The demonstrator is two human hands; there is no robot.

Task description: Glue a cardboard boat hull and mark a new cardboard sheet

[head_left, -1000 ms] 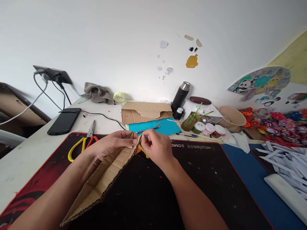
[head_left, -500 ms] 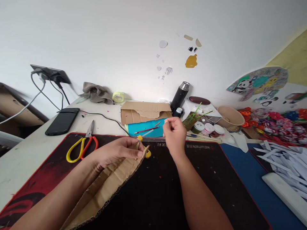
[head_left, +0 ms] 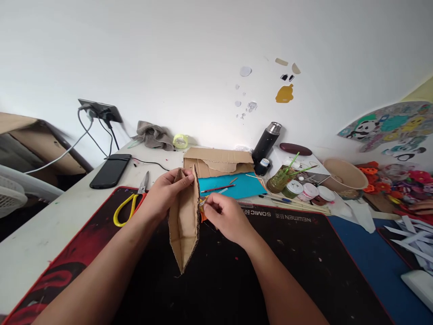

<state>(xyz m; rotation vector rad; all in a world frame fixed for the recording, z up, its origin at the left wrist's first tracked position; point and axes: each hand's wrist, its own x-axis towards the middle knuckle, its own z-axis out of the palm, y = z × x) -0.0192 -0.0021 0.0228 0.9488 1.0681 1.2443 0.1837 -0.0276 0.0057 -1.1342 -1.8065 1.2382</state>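
Note:
My left hand (head_left: 165,192) grips the upper end of a folded piece of cardboard (head_left: 186,221), thumb on its inner face. The cardboard is long and narrow, with raised sides and a pointed lower end tilted towards me. Just right of it, my right hand (head_left: 228,217) is closed in a pinch. By those fingertips shows a small yellow and orange item (head_left: 203,212), partly hidden behind the cardboard; its kind is unclear. Scissors (head_left: 131,205) with yellow and red handles lie to the left of my left hand.
A black desk mat (head_left: 216,289) lies under my hands. Behind it are a blue sheet (head_left: 223,185), a red pencil (head_left: 219,188), more cardboard (head_left: 219,158), a black flask (head_left: 267,142) and paint jars (head_left: 308,190). A phone (head_left: 111,171) is at left, paper strips (head_left: 412,239) at right.
The cardboard has swung from lying along my left forearm to pointing down towards me. My right hand has come down and left, beside the cardboard. The view has shifted left.

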